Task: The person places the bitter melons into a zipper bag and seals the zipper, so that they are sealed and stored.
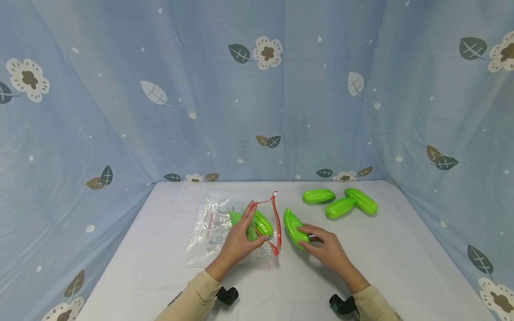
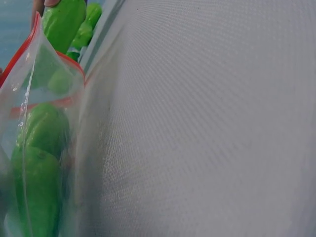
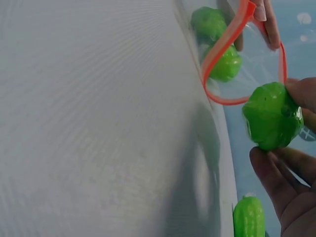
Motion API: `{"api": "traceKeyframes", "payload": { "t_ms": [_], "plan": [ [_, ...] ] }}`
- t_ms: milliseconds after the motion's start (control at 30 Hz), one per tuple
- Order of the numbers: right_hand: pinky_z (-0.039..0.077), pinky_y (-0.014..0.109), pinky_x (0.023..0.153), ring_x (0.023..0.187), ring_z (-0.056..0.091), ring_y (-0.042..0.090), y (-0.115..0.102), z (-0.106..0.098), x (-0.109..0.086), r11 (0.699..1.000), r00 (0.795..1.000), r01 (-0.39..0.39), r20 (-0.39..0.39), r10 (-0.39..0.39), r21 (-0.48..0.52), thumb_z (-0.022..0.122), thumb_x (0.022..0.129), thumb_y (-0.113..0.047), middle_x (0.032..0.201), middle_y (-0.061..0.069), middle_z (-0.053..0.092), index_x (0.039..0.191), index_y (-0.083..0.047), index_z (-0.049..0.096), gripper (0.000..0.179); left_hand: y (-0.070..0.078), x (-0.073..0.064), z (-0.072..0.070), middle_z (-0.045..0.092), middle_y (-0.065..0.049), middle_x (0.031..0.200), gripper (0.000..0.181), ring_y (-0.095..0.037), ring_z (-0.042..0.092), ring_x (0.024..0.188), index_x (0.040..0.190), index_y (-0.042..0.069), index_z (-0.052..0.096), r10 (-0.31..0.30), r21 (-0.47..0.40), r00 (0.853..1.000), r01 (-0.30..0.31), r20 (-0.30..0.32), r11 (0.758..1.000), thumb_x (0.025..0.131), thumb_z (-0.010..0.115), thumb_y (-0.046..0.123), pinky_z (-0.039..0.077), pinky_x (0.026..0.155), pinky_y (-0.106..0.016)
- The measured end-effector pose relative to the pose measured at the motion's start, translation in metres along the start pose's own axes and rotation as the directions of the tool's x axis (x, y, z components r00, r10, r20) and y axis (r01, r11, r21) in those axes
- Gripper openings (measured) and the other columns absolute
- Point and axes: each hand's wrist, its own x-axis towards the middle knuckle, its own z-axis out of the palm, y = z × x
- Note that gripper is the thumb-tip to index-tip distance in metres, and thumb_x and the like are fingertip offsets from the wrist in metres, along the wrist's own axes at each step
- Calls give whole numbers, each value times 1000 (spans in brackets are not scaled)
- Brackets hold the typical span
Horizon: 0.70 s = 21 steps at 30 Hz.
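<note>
A clear plastic zip bag [image 1: 201,240] with a red-edged mouth lies on the left, with green ridged bitter melons [image 1: 263,223] inside. My left hand [image 1: 239,238] is at the bag's mouth, fingers straight and thumb spread apart, touching the red edge while the mouth gapes toward the right. Just right of that mouth, my right hand [image 1: 324,246] pinches another bitter melon [image 1: 294,226] between thumb and fingers, its tip pointing away from me. In the right wrist view the held bitter melon [image 3: 272,116] is seen end-on beside the red rim [image 3: 224,49].
Three more bitter melons lie at the back right: one alone [image 1: 318,195], and a pair touching, the front one [image 1: 339,208] against the rear one [image 1: 362,201]. A white table [image 1: 160,249] is backed by a blue patterned curtain [image 1: 217,111].
</note>
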Motion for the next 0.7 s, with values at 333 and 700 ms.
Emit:
{"api": "traceKeyframes", "payload": {
  "t_ms": [333,700],
  "plan": [
    [59,32,87,123,62,33,0,4,5,994,993,105,45,-107,41,80,89,-18,138,12,64,128,-18,72,40,0,0,1,21,1,169,95,-29,34,148,162,13,29,4,10,1000,-4,-3,1000,87,80,41,42,110,-55],
    [60,35,87,124,62,31,-4,12,10,991,990,99,91,-107,91,79,90,-19,137,10,64,127,-18,73,38,-2,0,2,23,-5,169,95,-30,35,148,162,14,28,13,22,1000,-13,-11,1000,87,79,43,42,110,-56]
  ]
}}
